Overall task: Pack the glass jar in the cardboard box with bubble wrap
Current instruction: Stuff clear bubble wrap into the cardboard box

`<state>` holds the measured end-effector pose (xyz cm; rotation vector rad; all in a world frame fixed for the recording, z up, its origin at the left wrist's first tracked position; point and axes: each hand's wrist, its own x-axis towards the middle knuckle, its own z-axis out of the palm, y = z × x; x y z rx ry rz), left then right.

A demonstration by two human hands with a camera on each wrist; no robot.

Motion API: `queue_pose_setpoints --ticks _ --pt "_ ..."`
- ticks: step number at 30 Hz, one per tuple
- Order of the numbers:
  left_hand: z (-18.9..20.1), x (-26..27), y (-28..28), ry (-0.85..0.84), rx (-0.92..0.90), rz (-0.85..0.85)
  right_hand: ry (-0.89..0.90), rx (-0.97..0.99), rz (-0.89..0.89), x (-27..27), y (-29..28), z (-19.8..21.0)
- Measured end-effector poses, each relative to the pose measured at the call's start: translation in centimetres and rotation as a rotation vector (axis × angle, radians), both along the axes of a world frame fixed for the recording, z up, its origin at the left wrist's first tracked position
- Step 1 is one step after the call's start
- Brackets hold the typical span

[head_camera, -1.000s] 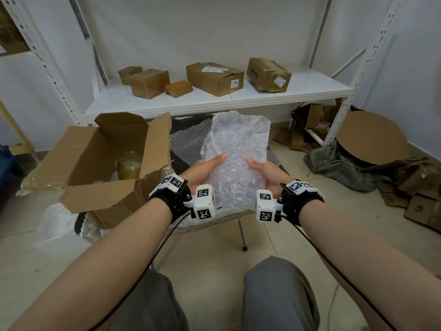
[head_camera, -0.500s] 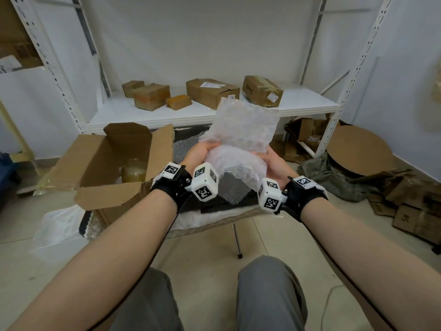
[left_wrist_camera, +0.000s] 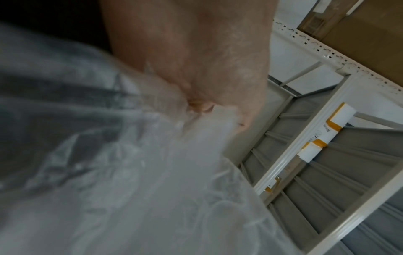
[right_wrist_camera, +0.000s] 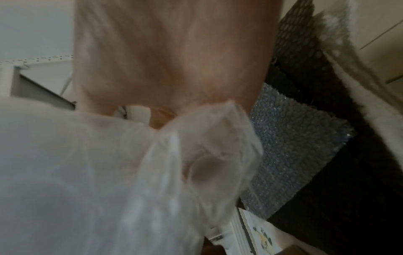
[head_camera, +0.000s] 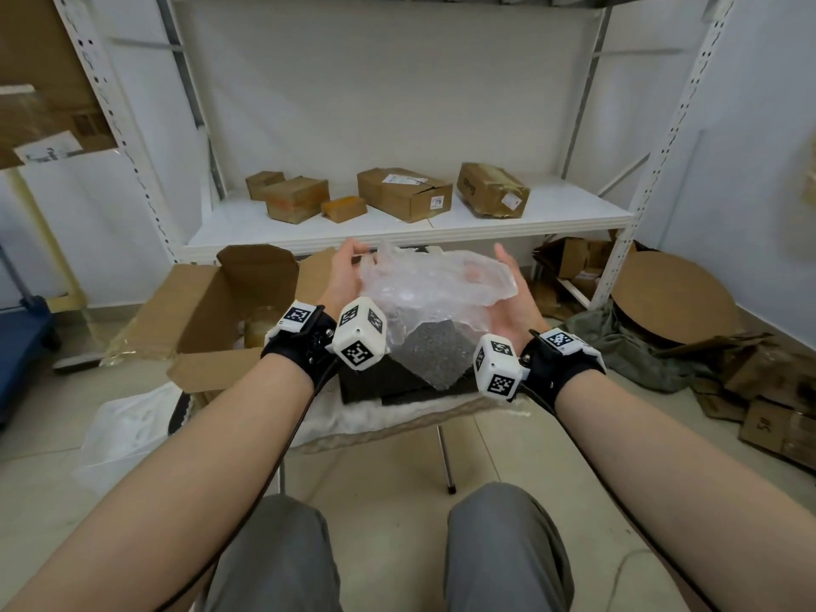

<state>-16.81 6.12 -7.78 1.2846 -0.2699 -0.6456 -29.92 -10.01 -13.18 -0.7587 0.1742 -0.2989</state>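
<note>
Glass jar (head_camera: 260,325): stands inside the open cardboard box (head_camera: 207,320), at 9 o'clock from the hands; only its amber upper part shows above the near flap. Unwrapped, untouched.

Bubble wrap (head_camera: 424,293): one sheet, held up in the air between both hands over the dark worktop (head_camera: 397,386), with the box just beside it at 9 o'clock. One second ago it lay flat and open across the palms; now it is raised and gathered into a loose, crumpled bundle, one corner hanging down toward 6 o'clock.

Left hand (head_camera: 346,276): grip on the sheet's 9 o'clock edge, thumb and fingers pinching it (left wrist view confirms a pinch, blurred). Right hand (head_camera: 512,302): cradles the 3 o'clock edge; the right wrist view shows the thumb pinching the film.

Second sheet of bubble wrap (right_wrist_camera: 290,148) lies on the worktop below.

Judgement: the bunching suggests padding, not a wrap; the next move is likely leftward into the box beside the jar.
</note>
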Motion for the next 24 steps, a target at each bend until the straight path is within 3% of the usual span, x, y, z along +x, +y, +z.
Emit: queue_pose_setpoints --ticks 3,7,9,13,17,21,24 --pt "1.2 -0.3 0.3 0.047 0.032 -0.158 -0.088 0.002 0.042 0.3 0.4 0.6" --pt "1.5 1.1 1.4 -0.036 0.136 -0.323 0.036 -0.217 -0.151 0.8 0.3 1.4" --pt "1.6 1.7 2.0 -0.029 0.211 -0.451 0.015 -0.197 -0.182 1.2 0.2 1.5" --pt "2.3 3.0 2.8 -0.122 0.326 -0.528 0.086 -0.236 -0.222 2.5 1.1 1.6" --pt "4.0 4.6 4.3 -0.289 0.446 -0.471 0.163 -0.400 -0.202 4.0 2.7 3.1" --pt "5.5 7.4 6.5 -0.384 0.540 -0.322 0.191 -0.422 -0.059 6.0 4.7 4.9" --pt "5.9 9.3 8.3 -0.453 0.553 -0.233 0.196 -0.493 -0.061 9.1 6.4 6.1"
